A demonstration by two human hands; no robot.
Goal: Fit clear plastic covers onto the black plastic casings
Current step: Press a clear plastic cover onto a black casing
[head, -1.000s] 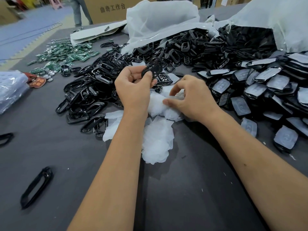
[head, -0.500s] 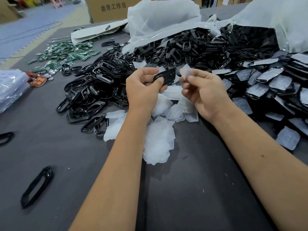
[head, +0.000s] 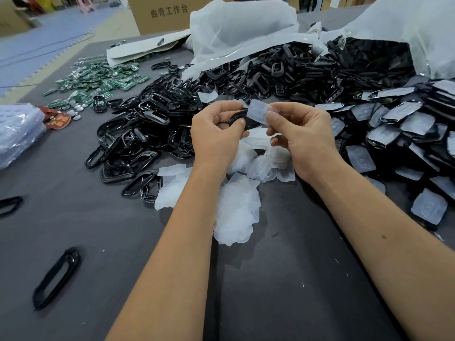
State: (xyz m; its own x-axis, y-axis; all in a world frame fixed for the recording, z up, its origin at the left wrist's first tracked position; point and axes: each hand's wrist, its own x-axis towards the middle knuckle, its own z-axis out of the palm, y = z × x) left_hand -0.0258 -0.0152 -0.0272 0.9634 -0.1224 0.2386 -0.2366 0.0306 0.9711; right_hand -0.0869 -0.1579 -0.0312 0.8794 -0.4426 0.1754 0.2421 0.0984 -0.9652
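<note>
My left hand [head: 216,136] grips a black plastic casing [head: 240,118] above the middle of the table. My right hand [head: 302,139] pinches a clear plastic cover [head: 259,110] between thumb and fingers, its left edge lying over the casing. Below both hands lies a heap of loose clear covers [head: 236,207]. A big pile of bare black casings [head: 152,134] spreads to the left and back. To the right lie several casings with covers fitted [head: 416,124].
White plastic bags [head: 243,28] spill black parts at the back. Green circuit boards [head: 98,80] lie at the back left, a clear bag [head: 17,131] at the left edge. A single black frame [head: 57,276] lies near the front left on the grey table [head: 270,291].
My right hand picked a clear cover from the heap and lifted it to the casing. My left hand shifted right with the casing, and the cover now overlaps it.
</note>
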